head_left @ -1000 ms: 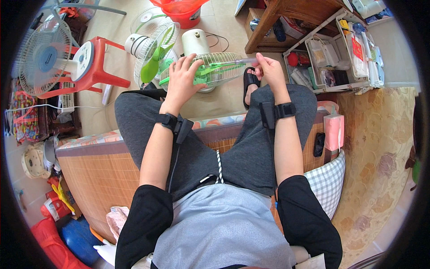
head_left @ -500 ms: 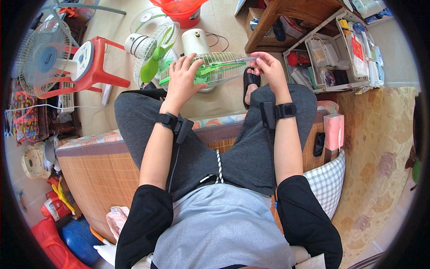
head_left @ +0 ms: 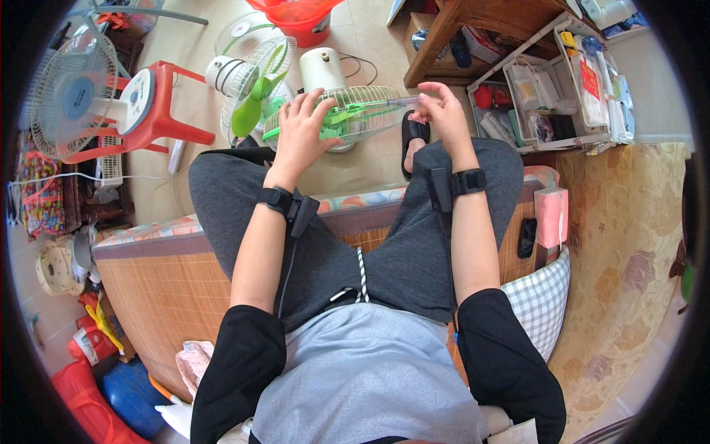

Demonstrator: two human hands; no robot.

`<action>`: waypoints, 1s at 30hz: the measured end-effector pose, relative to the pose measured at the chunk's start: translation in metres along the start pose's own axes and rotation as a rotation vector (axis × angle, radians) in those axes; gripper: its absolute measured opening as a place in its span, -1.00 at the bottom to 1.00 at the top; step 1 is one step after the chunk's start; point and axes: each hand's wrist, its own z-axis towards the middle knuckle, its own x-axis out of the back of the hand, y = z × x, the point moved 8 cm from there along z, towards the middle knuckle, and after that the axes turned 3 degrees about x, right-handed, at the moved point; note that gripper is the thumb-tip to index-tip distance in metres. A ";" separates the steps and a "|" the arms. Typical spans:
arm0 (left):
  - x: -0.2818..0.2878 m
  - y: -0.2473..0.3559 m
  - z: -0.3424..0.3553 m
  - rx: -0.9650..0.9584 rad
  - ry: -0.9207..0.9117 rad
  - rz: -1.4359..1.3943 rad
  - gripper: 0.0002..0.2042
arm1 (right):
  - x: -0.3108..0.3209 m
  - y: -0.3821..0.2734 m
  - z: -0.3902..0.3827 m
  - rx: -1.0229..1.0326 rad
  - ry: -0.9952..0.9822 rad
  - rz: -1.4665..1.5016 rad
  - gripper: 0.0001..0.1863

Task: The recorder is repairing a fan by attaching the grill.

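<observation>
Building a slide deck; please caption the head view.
Left hand on a fan cage, right hand holding a slim translucent tool at its edge.

fan grille (head_left: 376,132): white wire, domed, green fittings | screwdriver (head_left: 404,101): translucent handle, pointing left over grille

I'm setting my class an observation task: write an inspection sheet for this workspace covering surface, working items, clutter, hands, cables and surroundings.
Surface: pale tiled floor; the person sits on a woven mat.
Working items: wire fan guard with green parts; slim screwdriver-like tool pointing toward it, tip contact unclear.
Clutter: green-bladed fan, red tub, red stool bearing a white fan.
Hands: left hand spread over the guard's left end, grip partly hidden; right hand holds the tool.
Cables: dark cord on the floor; white cord at left.
Surroundings: wooden furniture, checked pillow.
</observation>
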 end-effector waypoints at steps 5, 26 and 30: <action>0.000 0.001 0.001 0.000 -0.012 -0.013 -0.33 | 0.000 -0.002 -0.002 -0.004 -0.001 0.110 -0.82; 0.002 0.001 0.000 -0.006 0.027 -0.026 -0.32 | 0.006 0.009 0.001 -0.069 -0.041 -0.002 -0.80; 0.002 -0.002 0.000 -0.001 0.025 -0.019 -0.32 | 0.009 0.012 0.002 -0.111 -0.095 -0.016 -0.78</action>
